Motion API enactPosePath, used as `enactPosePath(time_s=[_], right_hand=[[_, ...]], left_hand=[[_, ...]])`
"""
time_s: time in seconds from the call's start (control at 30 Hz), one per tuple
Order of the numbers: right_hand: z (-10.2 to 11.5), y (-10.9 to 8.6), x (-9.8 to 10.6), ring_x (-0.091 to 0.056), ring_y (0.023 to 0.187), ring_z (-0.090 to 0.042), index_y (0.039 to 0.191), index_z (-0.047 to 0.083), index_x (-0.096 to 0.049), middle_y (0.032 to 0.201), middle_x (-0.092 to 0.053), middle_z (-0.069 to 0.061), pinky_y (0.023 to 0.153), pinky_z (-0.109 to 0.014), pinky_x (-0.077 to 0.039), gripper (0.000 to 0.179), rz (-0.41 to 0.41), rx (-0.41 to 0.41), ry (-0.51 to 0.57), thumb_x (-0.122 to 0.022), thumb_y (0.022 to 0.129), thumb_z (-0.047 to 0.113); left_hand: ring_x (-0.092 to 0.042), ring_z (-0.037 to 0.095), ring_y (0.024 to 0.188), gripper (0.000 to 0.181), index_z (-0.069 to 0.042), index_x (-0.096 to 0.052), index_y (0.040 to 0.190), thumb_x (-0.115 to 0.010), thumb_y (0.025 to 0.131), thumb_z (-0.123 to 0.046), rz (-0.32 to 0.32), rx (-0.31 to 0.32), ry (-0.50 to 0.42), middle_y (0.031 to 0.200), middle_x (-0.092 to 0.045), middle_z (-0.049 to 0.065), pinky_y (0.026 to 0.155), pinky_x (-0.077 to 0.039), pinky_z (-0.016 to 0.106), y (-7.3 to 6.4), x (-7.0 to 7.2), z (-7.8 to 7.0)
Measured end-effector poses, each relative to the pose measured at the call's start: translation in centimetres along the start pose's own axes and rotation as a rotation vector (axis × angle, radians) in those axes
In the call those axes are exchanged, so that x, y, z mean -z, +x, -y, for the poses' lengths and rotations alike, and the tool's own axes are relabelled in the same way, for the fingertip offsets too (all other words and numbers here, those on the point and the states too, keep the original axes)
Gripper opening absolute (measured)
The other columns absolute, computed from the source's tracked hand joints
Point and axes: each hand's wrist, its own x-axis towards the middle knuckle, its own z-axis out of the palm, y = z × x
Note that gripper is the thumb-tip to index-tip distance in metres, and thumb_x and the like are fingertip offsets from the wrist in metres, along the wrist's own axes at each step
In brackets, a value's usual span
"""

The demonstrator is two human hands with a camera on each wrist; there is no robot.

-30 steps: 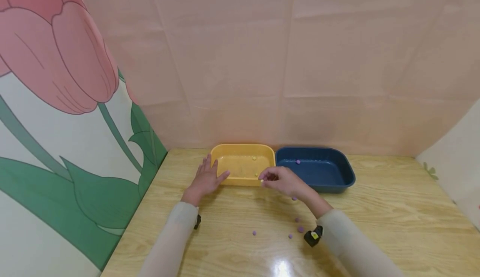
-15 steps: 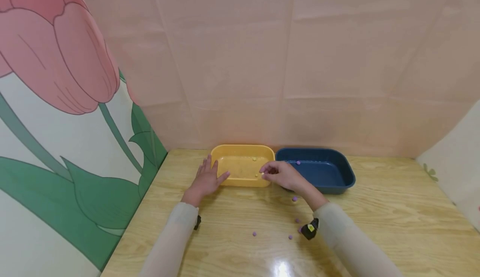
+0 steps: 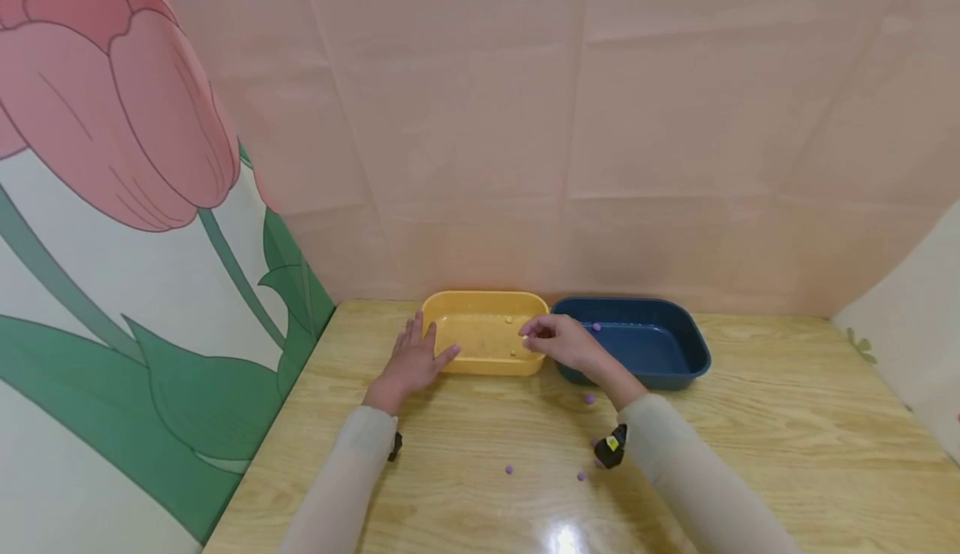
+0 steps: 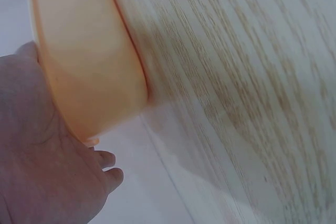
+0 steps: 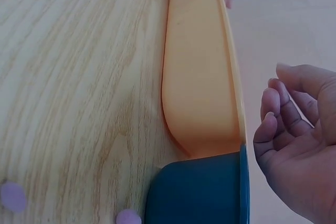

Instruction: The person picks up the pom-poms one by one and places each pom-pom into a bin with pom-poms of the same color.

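In the head view my left hand (image 3: 411,364) rests at the left end of a yellow tray (image 3: 480,366), fingers spread and straight. The left wrist view shows its thumb and palm along the tray's rim. Above the tray's right end, my right hand (image 3: 566,342) pinches what looks like a tiny yellow ball (image 3: 524,337) between thumb and fingertips. The right wrist view shows this hand's curled fingers (image 5: 269,124), but no ball can be made out there. Inside the tray lie two small yellow balls, one farther back (image 3: 508,321) and one nearer (image 3: 513,352).
A dark blue tray (image 3: 675,377) stands against the yellow tray's right side, with one purple ball (image 3: 596,326) inside. Several purple balls, such as this ball (image 3: 509,470), lie on the wooden table (image 3: 787,421). A pink sheet (image 3: 480,121) hangs behind.
My right hand has risen slightly and moved from the yellow tray's front edge farther back over its right end. My left hand has stayed in place.
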Motion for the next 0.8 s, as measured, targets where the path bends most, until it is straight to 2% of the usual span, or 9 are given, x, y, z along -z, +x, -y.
enactPosePath(time_s=[0.27,0.8], right_hand=[[-0.8,0.9,0.2,-0.063,0.094,-0.020,0.111,0.008,-0.072,0.100,-0.068,-0.005,0.079,-0.034,-0.053,0.016,-0.034,-0.031,-0.007,-0.069,0.097,0.016],[-0.6,2.2,0.4,-0.061,0.102,-0.023,0.114,0.011,-0.071,0.107,-0.067,-0.006,0.086,-0.038,-0.052,0.017,-0.071,-0.110,0.002,-0.067,0.099,0.019]], left_hand=[[0.003,0.042,0.155,0.090,0.000,-0.020,0.160,-0.034,0.102,-0.067,0.002,0.000,0.000,0.168,0.009,0.023,0.124,-0.006,0.055,-0.1,-0.2,0.1],[0.009,0.040,0.154,0.084,-0.001,-0.017,0.161,-0.035,0.104,-0.062,0.008,0.007,0.006,0.168,0.010,0.021,0.124,-0.002,0.055,-0.1,0.3,-0.2]])
